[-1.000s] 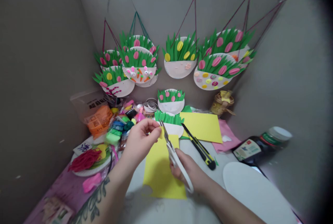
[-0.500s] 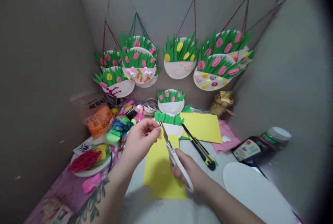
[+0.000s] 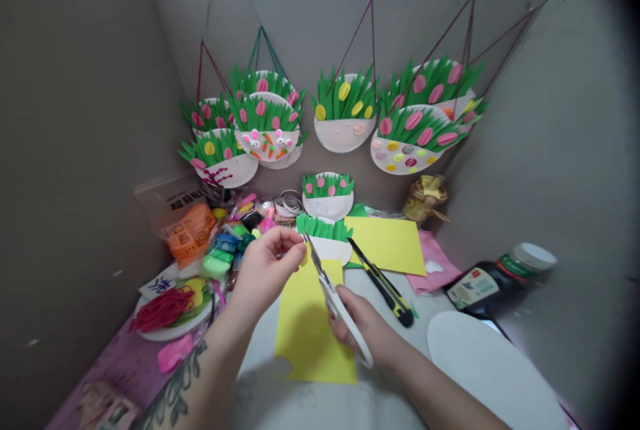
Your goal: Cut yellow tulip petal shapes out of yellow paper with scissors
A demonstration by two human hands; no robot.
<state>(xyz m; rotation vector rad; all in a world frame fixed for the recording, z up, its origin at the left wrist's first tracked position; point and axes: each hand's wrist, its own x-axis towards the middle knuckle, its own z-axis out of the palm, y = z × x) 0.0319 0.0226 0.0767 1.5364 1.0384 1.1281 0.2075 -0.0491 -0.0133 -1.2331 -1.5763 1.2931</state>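
Note:
Between the thumb and fingers of my left hand [image 3: 273, 267] is a small piece of yellow paper [image 3: 305, 257], partly hidden by the fingertips. My right hand [image 3: 361, 325] grips white-handled scissors [image 3: 327, 287], whose blades point up and left against the edge of that piece. Below both hands lies a yellow paper sheet [image 3: 313, 337] with a curved notch in its lower left corner. Just behind the blades is a white paper-plate basket [image 3: 330, 249] with green paper grass. To the right rests a black and yellow utility knife [image 3: 383, 283].
A second yellow sheet [image 3: 387, 243] and pink paper [image 3: 435, 263] lie behind the knife. At right are a dark jar [image 3: 493, 283] and a white disc [image 3: 485, 370]. Clay packs [image 3: 220, 253] and a plate of red yarn [image 3: 167, 310] sit at left. Decorated baskets [image 3: 345, 133] hang on the wall.
Both hands hold nearly the same pose. The scissor blades and the small yellow piece have shifted very slightly left, along with a slight shift of the whole view.

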